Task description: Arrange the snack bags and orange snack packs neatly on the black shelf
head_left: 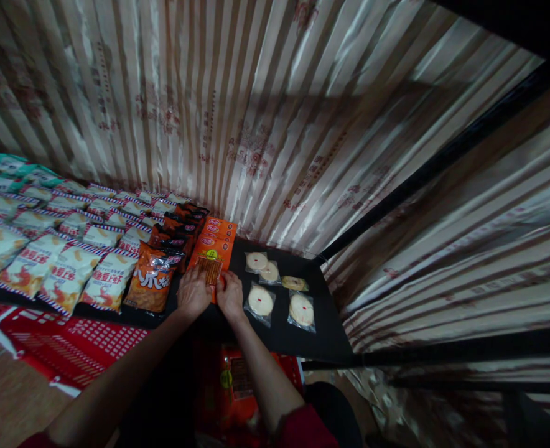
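Note:
On the black shelf, a flat orange snack packet [208, 270] with a window showing brown sticks lies in front of overlapping orange packets [219, 231]. My left hand [195, 291] rests on the packet's left edge, fingers pressed on it. At the packet's lower right edge is my right hand [231, 294], its fingers bent round that edge. Left of my hands sits an orange and brown puffed-snack bag [150, 280], with similar bags lined up behind it. To the right lie several clear-wrapped round white crackers [261, 300].
Rows of white snack bags [65, 271] fill the left of the shelf [324, 336]. A red basket [69, 348] stands below, with more orange packets [240, 379] under my arms. Striped sheeting [256, 112] hangs behind; a black bar [410, 180] slants at right.

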{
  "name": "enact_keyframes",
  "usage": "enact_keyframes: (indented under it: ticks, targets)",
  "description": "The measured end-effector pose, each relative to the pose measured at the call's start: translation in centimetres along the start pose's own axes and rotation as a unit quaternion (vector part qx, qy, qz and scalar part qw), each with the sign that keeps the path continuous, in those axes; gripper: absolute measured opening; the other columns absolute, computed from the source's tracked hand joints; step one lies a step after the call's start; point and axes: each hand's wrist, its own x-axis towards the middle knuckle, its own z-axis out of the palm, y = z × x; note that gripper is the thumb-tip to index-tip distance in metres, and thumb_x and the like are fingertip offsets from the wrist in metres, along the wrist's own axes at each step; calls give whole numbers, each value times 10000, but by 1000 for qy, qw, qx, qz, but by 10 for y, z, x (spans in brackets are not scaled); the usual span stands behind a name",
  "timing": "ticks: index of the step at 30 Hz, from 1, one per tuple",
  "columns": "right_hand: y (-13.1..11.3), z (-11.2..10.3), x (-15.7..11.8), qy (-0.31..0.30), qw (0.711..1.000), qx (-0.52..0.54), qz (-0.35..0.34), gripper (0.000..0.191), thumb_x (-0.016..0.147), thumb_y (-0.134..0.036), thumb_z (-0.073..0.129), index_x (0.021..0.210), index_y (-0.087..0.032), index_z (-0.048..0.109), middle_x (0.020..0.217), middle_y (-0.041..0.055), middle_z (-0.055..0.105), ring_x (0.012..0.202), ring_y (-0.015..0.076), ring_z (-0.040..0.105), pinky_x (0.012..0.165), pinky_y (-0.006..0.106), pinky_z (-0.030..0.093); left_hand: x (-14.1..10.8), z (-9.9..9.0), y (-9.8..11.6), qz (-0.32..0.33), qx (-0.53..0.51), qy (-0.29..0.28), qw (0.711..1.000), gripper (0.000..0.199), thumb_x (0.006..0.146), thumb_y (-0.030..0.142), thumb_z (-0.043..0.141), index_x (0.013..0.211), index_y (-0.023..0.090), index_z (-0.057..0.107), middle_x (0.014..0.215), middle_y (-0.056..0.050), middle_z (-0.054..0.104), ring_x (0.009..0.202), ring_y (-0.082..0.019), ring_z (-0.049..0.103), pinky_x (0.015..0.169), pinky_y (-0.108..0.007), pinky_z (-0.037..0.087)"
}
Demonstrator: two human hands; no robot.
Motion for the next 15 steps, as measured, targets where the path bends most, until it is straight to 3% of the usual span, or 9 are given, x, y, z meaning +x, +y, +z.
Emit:
enact_keyframes:
  ticks: [15]
  targets:
    - [9,6,-10,16,999,-34,-13,428,880,-260,403,1240,-81,549,1282,153,521,1180,247,423,1005,362,343,2,1,3,13,11,9,1000,431,792,225,470,1176,58,571,1362,-202,452,1282,-315,390,1072,-394,288]
